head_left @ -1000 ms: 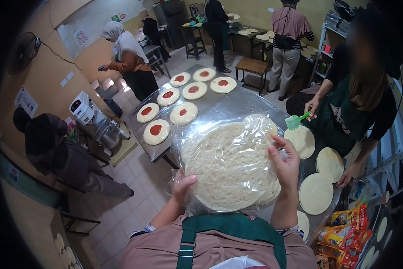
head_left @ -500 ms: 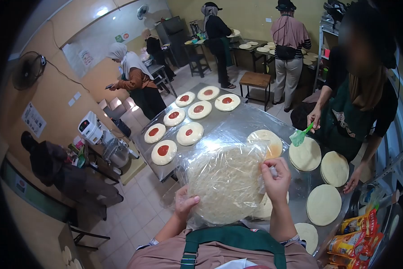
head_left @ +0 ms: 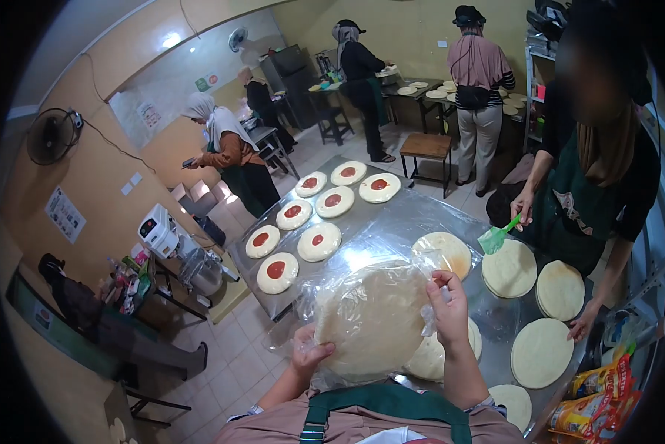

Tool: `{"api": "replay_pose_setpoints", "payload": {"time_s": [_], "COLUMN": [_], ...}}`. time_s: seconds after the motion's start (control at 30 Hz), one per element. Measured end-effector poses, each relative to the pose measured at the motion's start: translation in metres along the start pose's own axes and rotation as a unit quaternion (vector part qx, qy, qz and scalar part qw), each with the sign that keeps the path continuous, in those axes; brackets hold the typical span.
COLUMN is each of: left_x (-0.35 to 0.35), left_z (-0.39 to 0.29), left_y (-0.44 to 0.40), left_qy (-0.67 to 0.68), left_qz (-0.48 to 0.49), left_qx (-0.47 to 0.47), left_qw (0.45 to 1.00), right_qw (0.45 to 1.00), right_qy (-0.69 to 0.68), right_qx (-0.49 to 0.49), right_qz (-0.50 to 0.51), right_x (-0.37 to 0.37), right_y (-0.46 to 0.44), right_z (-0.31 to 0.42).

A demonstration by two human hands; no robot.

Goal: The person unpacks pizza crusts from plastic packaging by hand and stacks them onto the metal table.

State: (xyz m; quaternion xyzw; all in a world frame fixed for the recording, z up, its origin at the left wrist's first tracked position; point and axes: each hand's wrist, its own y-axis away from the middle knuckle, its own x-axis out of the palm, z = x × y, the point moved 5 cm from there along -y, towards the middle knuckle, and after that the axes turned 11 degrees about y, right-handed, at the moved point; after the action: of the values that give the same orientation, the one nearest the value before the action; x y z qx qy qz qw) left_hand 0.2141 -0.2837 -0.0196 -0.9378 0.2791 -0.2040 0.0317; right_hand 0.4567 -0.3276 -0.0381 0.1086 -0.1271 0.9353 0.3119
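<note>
A round flat bread in a clear plastic bag (head_left: 373, 322) is held up over the near edge of the metal table. My left hand (head_left: 310, 351) grips the bag's lower left side, thumb in front. At the upper right of the bag, my right hand (head_left: 448, 307) pinches the gathered plastic. Behind the bag lie a browned round (head_left: 442, 253) and, partly hidden, another pale round (head_left: 429, 361). Several rounds with red sauce, one of them here (head_left: 277, 272), rest on the far left of the table.
At the right a co-worker (head_left: 592, 185) holds a green brush (head_left: 495, 237) over a pale round (head_left: 509, 268). More rounds (head_left: 542, 354) and orange packets (head_left: 588, 403) lie nearer. A mixer (head_left: 188, 259) and a wooden stool (head_left: 426, 146) stand beyond the metal table (head_left: 392, 214).
The bagged bread has tilted, and its face now looks smoother. My right hand still pinches the plastic, slightly lower. The view has shifted, showing more of the room's far side.
</note>
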Motion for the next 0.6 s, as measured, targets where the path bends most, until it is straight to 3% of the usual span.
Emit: {"api": "replay_pose_setpoints", "payload": {"time_s": [0.1,0.6], "left_x": [-0.003,-0.026], "left_z": [0.004,-0.001], "left_y": [0.001,0.004], "left_qy": [-0.009,-0.028], "left_qz": [0.008,0.035], "left_qx": [-0.016,-0.017], "left_qw": [1.000,0.999], "right_qw": [0.997,0.987], "right_qy": [-0.038,-0.098], "right_qx": [0.069,0.085], "right_qz": [0.020,0.096], "right_x": [-0.003,-0.002], "right_y": [-0.004,0.007], "right_z": [-0.002,0.004]}}
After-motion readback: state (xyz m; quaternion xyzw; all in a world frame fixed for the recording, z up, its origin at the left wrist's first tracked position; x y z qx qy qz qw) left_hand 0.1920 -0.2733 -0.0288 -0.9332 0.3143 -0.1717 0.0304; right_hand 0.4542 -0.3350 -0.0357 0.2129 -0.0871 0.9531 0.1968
